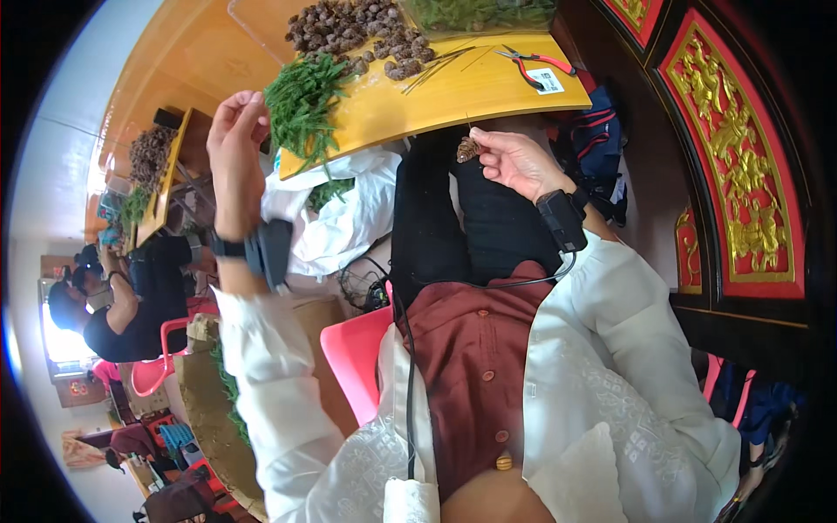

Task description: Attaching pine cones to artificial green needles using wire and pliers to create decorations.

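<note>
My right hand [523, 163] is closed, thumb and fingertips pinching a small brown pine cone [467, 152] just off the table's near edge, above my lap. A thin wire appears to stick up from the cone. My left hand [235, 144] is raised at the table's left end, its fingertips pressed together beside a heap of green artificial sprigs [305, 103]. Whatever those fingertips hold, if anything, is too small to make out. The sprigs lie at the left corner of the yellow table [392, 109], some hanging over its edge.
Many pine cones [336, 26] are heaped at the back, near loose brown wires [440, 70]. Red-handled pliers [527, 71] lie on the right. Below hangs a white plastic bag [349, 218]; a cardboard box [205, 410] stands lower left. Another person [131, 305] sits at a far-left table.
</note>
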`<state>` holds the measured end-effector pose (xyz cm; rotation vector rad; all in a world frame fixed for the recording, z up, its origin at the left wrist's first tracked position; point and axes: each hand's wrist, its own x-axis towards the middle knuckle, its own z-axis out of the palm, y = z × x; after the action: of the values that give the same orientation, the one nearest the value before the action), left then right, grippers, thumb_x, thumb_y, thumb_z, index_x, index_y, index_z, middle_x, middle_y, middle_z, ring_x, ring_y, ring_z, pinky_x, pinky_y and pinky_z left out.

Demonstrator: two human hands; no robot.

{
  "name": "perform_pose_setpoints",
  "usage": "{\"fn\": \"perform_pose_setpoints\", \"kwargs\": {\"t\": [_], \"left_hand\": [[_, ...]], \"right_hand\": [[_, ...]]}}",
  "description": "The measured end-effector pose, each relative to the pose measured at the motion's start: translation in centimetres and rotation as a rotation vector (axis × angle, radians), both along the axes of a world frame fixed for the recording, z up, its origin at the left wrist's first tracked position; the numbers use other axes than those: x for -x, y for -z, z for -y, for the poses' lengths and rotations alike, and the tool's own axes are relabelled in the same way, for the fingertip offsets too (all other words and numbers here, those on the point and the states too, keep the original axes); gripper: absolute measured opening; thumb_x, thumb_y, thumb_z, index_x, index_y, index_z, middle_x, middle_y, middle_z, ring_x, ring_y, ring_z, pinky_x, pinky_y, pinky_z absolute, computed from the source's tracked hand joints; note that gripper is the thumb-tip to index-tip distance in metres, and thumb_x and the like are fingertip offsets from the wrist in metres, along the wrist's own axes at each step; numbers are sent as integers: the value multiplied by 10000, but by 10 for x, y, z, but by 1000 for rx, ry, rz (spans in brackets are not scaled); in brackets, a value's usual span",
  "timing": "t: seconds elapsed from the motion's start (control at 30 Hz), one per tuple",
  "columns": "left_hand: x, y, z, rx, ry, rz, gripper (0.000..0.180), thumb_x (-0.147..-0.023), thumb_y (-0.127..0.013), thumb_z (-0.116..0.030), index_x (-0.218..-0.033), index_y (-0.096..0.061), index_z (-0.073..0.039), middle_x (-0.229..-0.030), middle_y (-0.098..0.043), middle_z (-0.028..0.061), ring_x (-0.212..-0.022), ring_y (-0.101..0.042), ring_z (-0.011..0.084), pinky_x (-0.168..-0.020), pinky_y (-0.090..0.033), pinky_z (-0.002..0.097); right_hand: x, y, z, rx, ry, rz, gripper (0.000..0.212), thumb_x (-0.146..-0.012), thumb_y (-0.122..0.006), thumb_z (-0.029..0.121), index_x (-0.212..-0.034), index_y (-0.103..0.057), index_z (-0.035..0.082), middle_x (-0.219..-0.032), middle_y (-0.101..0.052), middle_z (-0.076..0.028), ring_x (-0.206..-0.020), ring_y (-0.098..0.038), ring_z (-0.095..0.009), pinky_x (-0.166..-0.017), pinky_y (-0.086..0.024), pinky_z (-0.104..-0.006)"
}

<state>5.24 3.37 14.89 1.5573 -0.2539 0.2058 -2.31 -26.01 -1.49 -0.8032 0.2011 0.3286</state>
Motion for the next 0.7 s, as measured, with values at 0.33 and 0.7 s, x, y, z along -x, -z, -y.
{"fn": "perform_pose_setpoints", "kwargs": {"t": [0.33, 0.7], "left_hand": [[-180, 66, -65, -1189, -434, 298, 448, -820, -586, -354, -1175, -554, -83, -1140, -584, 215, -1061, -558, 360, -908, -441, 411], [-207, 82, -55, -1235, -417, 95, 404, -731, -677, -371, -1041, -655, -114, -1021, -648, 173, -968, -608, 335, -854, -473, 411]], "right_hand": [[2, 1, -2, -20, -91, 20, 101, -894, -603, 212, -911, -615, 113, -848, -623, 12, -691, -534, -53, -600, -419, -209], [13, -7, -8, -7, -67, -19, 124, -891, -601, 162, -946, -629, 54, -799, -564, 39, -661, -472, -49, -601, -386, -215]]}}
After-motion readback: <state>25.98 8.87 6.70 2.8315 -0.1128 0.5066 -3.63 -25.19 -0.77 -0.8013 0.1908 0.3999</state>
